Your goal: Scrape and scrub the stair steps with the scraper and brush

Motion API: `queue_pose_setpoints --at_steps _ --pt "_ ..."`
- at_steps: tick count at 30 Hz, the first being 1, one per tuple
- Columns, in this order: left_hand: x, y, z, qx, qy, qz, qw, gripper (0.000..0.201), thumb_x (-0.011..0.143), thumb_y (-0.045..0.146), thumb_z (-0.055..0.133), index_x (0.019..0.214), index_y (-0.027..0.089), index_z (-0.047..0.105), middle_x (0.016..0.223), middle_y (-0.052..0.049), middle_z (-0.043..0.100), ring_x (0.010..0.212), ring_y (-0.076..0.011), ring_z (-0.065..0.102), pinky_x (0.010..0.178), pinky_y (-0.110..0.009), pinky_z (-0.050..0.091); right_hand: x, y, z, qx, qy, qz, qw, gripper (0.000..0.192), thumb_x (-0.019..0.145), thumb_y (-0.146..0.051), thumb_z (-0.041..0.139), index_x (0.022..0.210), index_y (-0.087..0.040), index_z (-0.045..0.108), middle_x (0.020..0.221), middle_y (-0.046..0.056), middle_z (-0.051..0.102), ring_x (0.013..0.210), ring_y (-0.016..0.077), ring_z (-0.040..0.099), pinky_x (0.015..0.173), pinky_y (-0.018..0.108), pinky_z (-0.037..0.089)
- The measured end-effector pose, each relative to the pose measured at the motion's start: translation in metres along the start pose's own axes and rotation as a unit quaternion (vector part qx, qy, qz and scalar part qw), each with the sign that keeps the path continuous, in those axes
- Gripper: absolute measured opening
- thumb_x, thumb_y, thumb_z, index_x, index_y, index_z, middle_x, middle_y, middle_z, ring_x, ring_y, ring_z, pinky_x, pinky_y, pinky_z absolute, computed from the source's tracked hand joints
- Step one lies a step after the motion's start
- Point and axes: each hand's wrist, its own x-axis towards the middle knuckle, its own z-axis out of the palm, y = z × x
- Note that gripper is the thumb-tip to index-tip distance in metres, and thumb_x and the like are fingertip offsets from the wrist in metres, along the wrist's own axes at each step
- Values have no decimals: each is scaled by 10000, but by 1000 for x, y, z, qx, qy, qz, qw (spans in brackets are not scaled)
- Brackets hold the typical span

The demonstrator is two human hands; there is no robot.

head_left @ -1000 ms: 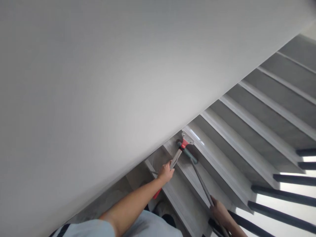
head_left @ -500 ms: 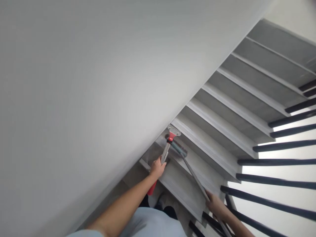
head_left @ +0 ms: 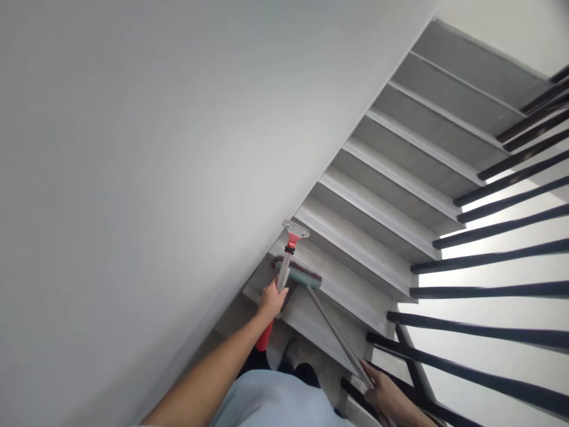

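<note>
My left hand is closed round the grey shaft of a long-handled scraper. Its metal blade head points up the stairs near the wall, and its red grip end shows below my wrist. In my right hand, fingers wrapped round it, is the grey pole of a broom. The broom's pale green head with dark bristles lies on a low step, partly behind the scraper's shaft. The lower end of the pole runs out of view past my right hand.
Grey stairs with ribbed edges climb to the upper right. A smooth pale wall borders them on the left. Dark railing bars line the right side. My feet are on a lower step, just beyond my light shirt.
The broom head has moved down and toward me, from one step's surface to a step edge lower. My right hand has drawn back with the pole. The view has shifted slightly.
</note>
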Motion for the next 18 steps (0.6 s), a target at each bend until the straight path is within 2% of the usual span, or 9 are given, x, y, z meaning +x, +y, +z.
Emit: queue_pose_setpoints --at_steps 2,5,8,10,15,17,18 --pt "1 -1 1 0 0 0 1000 396 896 276 588 1258 115 589 998 -152 750 981 -240 703 822 -293 485 -7 28 -5 -14 33 42 998 781 698 -141 504 1477 -174 450 937 64 754 752 208 716 681 274 542" --pt "1 -1 1 3 0 -2 1000 414 890 270 597 1267 100 584 972 -156 751 977 -249 702 828 -303 479 -3 72 -16 -70 81 56 993 764 686 -114 520 1448 -163 494 1037 107 748 946 247 720 824 302 543" --pt "1 -1 2 6 -1 0 1000 395 887 278 601 1249 118 602 972 -147 752 980 -247 702 825 -300 478 18 91 -22 -146 92 58 983 757 678 -74 537 1429 -173 520 1114 146 730 1070 274 690 902 327 520" --pt "1 -2 3 8 2 -4 1000 391 891 288 594 1249 129 604 1014 -152 747 998 -250 697 831 -304 478 40 78 -20 -198 79 49 976 732 720 -60 511 1446 -154 497 1130 178 719 1068 279 692 894 335 516" --pt "3 -4 8 10 10 -14 1000 406 896 298 585 1273 146 589 1069 -153 739 1044 -264 683 869 -322 478 99 -5 -6 -258 26 3 966 742 788 -27 433 1522 -100 350 1157 215 697 1059 251 693 860 299 496" --pt "4 -4 7 9 14 -12 1000 408 894 292 590 1279 154 584 1064 -142 741 1058 -253 681 878 -311 477 105 -19 -8 -245 29 -15 969 760 794 -46 438 1540 -117 309 1178 202 693 1063 233 691 866 282 487" --pt "4 -4 6 8 15 -11 1000 412 893 288 593 1283 154 581 1058 -137 743 1056 -247 683 875 -304 479 102 -17 -12 -230 30 -25 972 766 791 -53 435 1543 -119 304 1182 195 695 1058 219 694 868 269 484"
